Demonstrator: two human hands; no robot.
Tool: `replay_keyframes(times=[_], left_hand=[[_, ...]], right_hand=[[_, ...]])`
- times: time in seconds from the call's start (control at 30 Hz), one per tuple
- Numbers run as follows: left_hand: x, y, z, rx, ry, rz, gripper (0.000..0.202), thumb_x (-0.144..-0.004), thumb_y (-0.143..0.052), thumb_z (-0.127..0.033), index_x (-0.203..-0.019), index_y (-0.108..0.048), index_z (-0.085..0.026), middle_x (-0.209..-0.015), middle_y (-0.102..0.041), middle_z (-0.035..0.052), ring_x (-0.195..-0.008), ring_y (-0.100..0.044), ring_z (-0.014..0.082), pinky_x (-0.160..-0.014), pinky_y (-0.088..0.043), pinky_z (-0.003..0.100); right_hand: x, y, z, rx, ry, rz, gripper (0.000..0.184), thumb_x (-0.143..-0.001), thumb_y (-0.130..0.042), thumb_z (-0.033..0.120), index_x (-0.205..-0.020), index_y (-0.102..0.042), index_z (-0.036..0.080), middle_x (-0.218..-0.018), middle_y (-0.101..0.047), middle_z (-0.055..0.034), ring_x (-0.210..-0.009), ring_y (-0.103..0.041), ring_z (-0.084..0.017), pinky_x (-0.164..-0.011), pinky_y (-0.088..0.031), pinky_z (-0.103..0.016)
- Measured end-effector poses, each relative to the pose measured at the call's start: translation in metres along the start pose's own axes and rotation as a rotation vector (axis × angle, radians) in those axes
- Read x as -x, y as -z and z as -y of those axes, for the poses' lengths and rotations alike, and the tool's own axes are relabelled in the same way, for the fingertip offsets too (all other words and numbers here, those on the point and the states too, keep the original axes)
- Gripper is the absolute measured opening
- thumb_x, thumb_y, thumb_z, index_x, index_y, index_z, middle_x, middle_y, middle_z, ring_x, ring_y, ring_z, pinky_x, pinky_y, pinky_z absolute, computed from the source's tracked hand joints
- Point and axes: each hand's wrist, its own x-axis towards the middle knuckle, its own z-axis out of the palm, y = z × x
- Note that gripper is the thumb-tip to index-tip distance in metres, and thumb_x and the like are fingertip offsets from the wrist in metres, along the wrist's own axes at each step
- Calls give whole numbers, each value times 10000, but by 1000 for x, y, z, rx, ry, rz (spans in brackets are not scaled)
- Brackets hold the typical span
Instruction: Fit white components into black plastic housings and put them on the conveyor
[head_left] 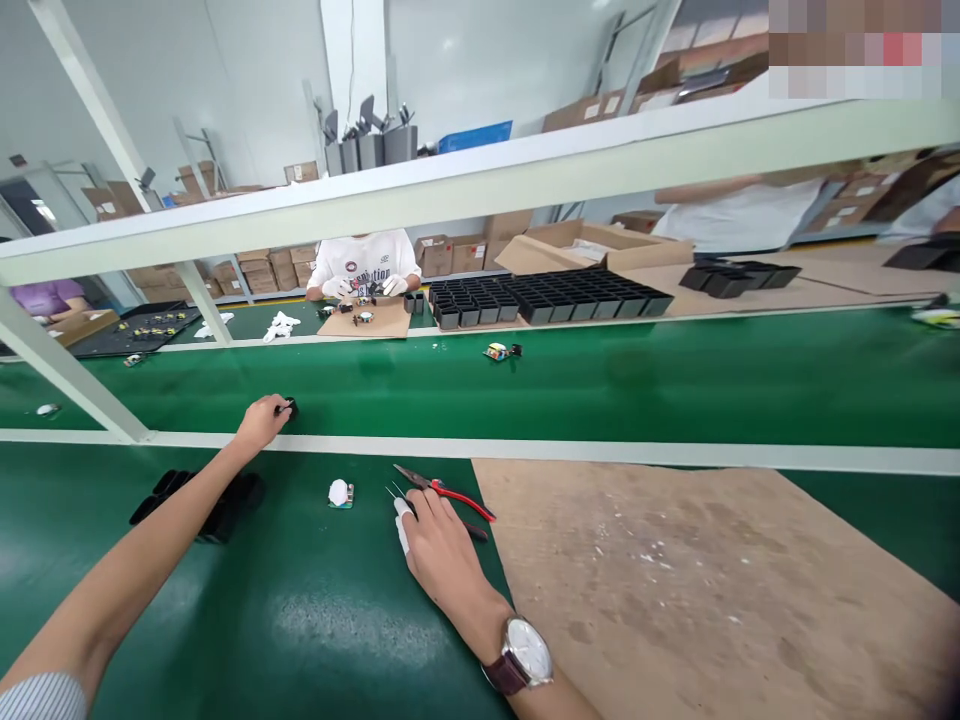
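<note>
Just beyond the white rail (600, 452), the left hand (261, 422) pinches a small black part (290, 406) between thumb and fingertips at the near edge of the green belt (675, 385), a tip grip that likely suits so small a piece. Nearer, the right hand (442, 540) lies on the red-handled pliers (450, 492), fingers almost straight; whether they grip cannot be told. A white-domed part (340, 492) sits between the hands, with black trays (217, 505) to the left and a cardboard sheet (712, 580) to the right. To the right the belt lies mostly bare.
</note>
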Motion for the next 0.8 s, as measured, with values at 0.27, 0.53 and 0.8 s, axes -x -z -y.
replay_keyframes(times=[0.27, 0.53, 0.8], left_hand=[[42, 36, 15, 16, -22, -28, 460, -1003, -498, -554, -991, -773, -186, -1257, -741, 135, -1181, -670, 293, -978, -556, 369], [131, 62, 29, -327, -391, 130, 375, -874, -753, -591, -967, -785, -229, -1440, -626, 133, -1477, -398, 463, -1167, -368, 660], [139, 49, -2, -221, -438, 223, 161, -951, -659, -202, -794, -681, -177, -1329, -696, 124, -1424, -492, 415, -1130, -426, 610]], right_hand=[[4, -5, 1, -47, 41, -29, 273, -890, -521, -6, -1060, -678, 138, -1072, -659, -124, -963, -586, -268, -900, -541, -433], [-18, -8, 23, -277, 51, 33, 297, -1015, -532, 181, -1294, -612, 121, -1316, -649, -173, -1144, -613, -326, -970, -551, -500], [-69, -18, 43, -458, 115, 266, 390, -922, -528, 44, -1278, -639, 160, -1395, -630, -141, -1247, -595, -286, -1037, -530, -451]])
